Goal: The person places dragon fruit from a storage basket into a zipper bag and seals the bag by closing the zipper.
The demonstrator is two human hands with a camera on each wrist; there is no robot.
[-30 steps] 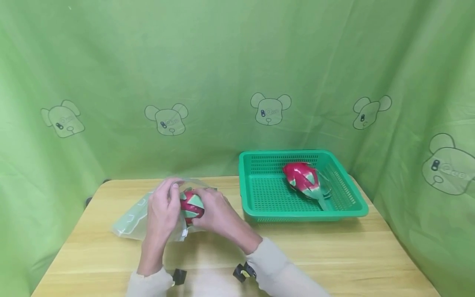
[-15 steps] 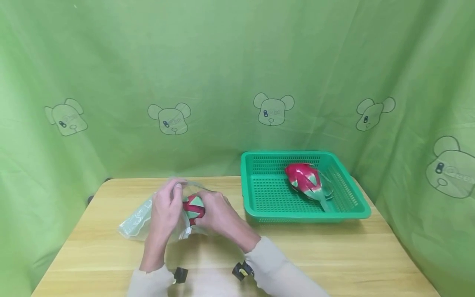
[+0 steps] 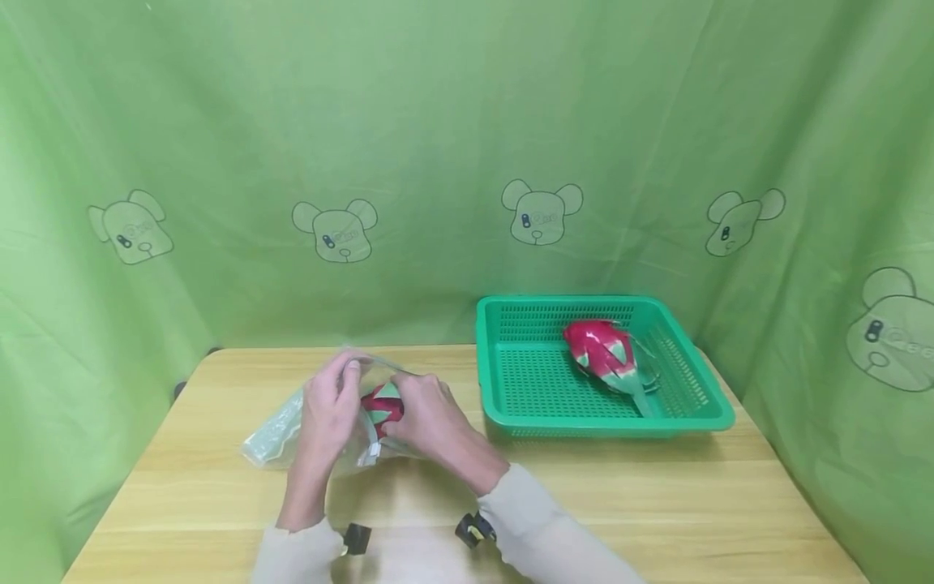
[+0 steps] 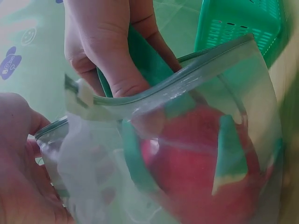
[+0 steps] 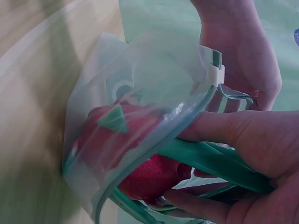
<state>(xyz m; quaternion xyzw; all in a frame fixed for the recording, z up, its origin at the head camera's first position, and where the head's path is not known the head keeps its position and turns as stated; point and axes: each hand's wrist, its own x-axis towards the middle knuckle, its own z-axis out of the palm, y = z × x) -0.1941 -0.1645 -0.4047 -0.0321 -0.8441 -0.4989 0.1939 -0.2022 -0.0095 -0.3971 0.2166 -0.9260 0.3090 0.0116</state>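
A clear zip bag point(image 3: 273, 434) lies on its side on the table with its mouth facing right. At its far rim my left hand point(image 3: 330, 405) pinches the plastic, seen also in the right wrist view. My right hand point(image 3: 430, 414) reaches into the mouth and grips a red dragon fruit point(image 3: 382, 408) by its green leafy end. Through the plastic, the dragon fruit point(image 4: 201, 163) shows mostly inside the bag in the left wrist view. A white zip slider point(image 5: 215, 74) sits at one end of the bag's seal. Some of my left fingertips are hidden.
A green plastic basket point(image 3: 503, 422) with perforated sides stands at the right rear of the wooden table point(image 3: 657, 503). Another dragon fruit point(image 3: 601, 353) lies in it. Behind hangs a green curtain point(image 3: 438, 122) printed with bear heads.
My right hand has pushed the dragon fruit slightly further into the bag, so less of it shows. My left hand keeps its hold on the rim. The view has shifted slightly.
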